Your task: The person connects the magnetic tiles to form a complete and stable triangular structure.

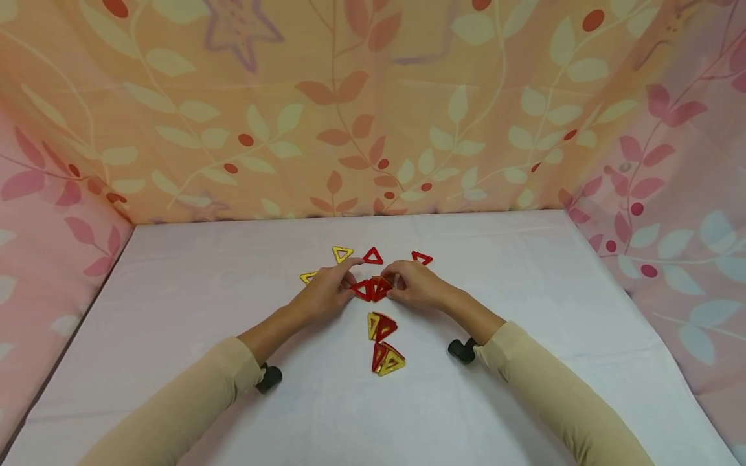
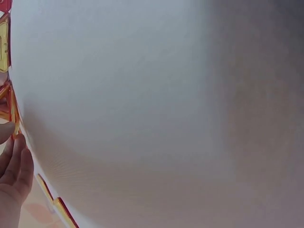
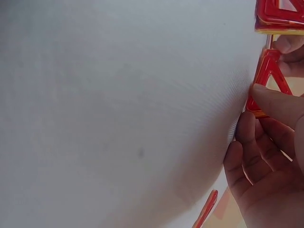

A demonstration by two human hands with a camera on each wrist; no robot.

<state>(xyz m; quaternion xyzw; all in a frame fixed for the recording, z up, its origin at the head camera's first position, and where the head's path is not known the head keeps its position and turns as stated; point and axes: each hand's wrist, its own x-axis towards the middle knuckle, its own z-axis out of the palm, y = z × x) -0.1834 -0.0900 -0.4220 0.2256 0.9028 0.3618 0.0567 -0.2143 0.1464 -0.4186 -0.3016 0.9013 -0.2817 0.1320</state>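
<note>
Both hands meet over a small cluster of red triangle frames (image 1: 372,288) on the white tabletop (image 1: 175,310). My left hand (image 1: 348,282) grips the cluster's left side, index finger stretched forward. My right hand (image 1: 394,285) pinches its right side. In the right wrist view, thumb and fingers of the right hand (image 3: 266,152) pinch one red triangle (image 3: 267,71). In the left wrist view, only the fingers of the left hand (image 2: 14,164) show beside the red and yellow edges (image 2: 11,107).
Loose triangles lie just beyond the hands: yellow (image 1: 342,254), red (image 1: 373,256), red (image 1: 422,258), and a yellow one (image 1: 307,277) partly under the left hand. Two small red-and-yellow pyramids (image 1: 381,325) (image 1: 388,360) stand nearer me. Patterned cloth walls (image 1: 373,116) surround the table.
</note>
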